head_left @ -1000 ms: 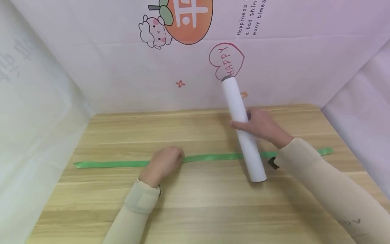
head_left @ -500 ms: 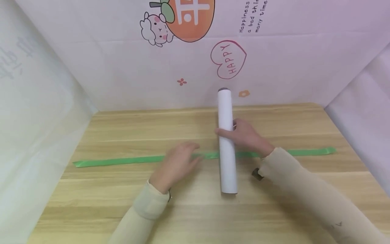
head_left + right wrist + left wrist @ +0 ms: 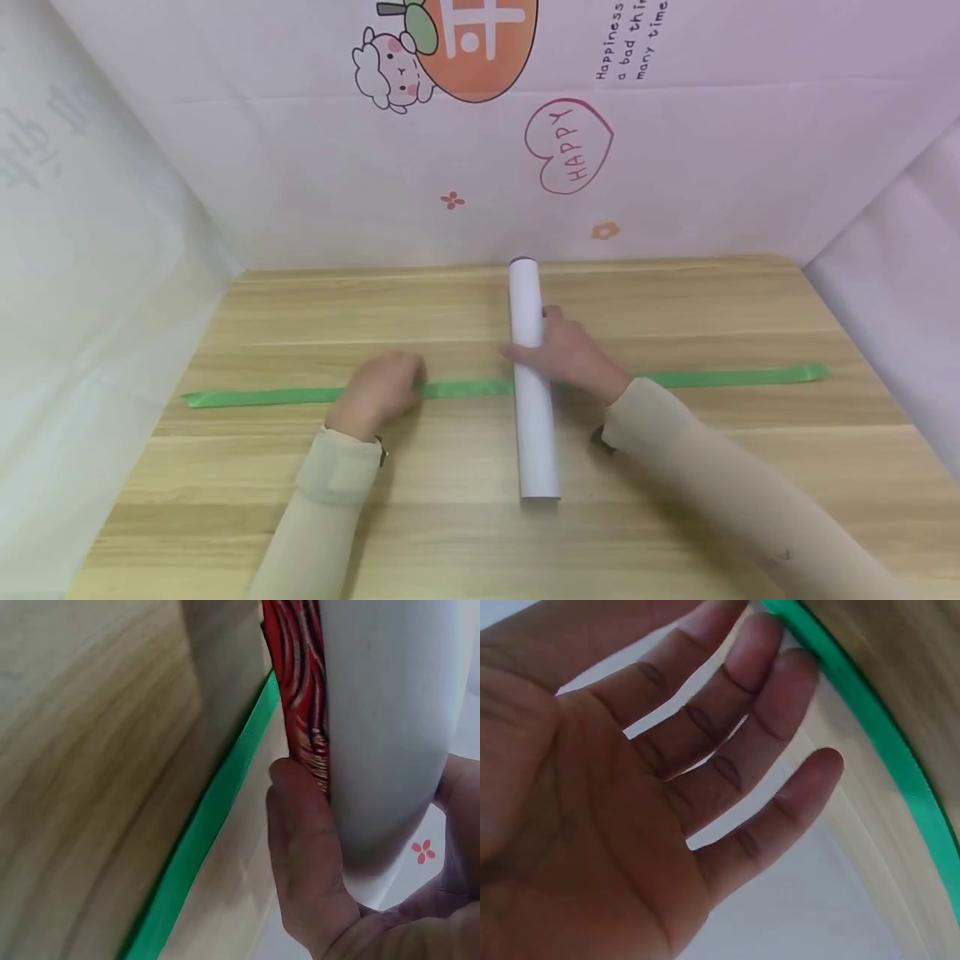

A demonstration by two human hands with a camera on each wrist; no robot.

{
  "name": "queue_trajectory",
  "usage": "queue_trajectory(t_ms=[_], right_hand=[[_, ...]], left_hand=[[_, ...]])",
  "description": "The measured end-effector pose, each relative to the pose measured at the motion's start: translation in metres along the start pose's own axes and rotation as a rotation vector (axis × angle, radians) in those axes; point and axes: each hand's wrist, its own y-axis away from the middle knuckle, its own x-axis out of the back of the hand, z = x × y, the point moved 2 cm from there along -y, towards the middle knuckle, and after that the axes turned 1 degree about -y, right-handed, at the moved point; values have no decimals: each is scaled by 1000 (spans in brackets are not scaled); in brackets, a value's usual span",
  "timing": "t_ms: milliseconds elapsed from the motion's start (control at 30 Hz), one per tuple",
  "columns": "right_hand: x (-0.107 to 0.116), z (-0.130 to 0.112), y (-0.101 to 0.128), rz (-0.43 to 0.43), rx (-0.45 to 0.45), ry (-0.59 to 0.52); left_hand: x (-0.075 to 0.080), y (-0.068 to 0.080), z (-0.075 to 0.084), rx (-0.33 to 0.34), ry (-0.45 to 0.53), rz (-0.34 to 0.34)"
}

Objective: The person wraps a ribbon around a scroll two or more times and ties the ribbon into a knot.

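The right hand's [image 3: 573, 354] fingers [image 3: 300, 847] curled round a white roll [image 3: 532, 392], which lay near-to-far across a green ribbon [image 3: 465, 388] on the counter [image 3: 675, 467]. Left of it, the left hand's [image 3: 378, 392] fingers [image 3: 727, 742] were straight and spread, holding nothing, their tips at the ribbon.

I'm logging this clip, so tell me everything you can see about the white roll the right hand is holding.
The white roll is a long, smooth cylinder that looks like rolled paper, with a red patterned inner edge showing in the right wrist view. It lies on the wooden table, pointing away from the person and crossing over the green ribbon. The right hand grips it near the middle, thumb on one side. The left hand is apart from it, at the ribbon.
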Motion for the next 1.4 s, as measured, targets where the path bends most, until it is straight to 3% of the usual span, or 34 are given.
queue_trajectory(t_ms=[433,667,933,1233,1400], right_hand=[[-16,-13,9,-8,35,63],[-28,-10,5,-3,9,84],[-26,-12,8,8,-13,94],[-29,-20,6,19,-18,116],[-39,-23,6,22,-18,152]], left_hand=[[-5,-4,1,38,69,-12],[-6,0,-4,31,84,-2],[-6,-3,-2,33,111,-8],[-6,-8,2,6,86,-9],[-5,-5,0,28,83,-22]])
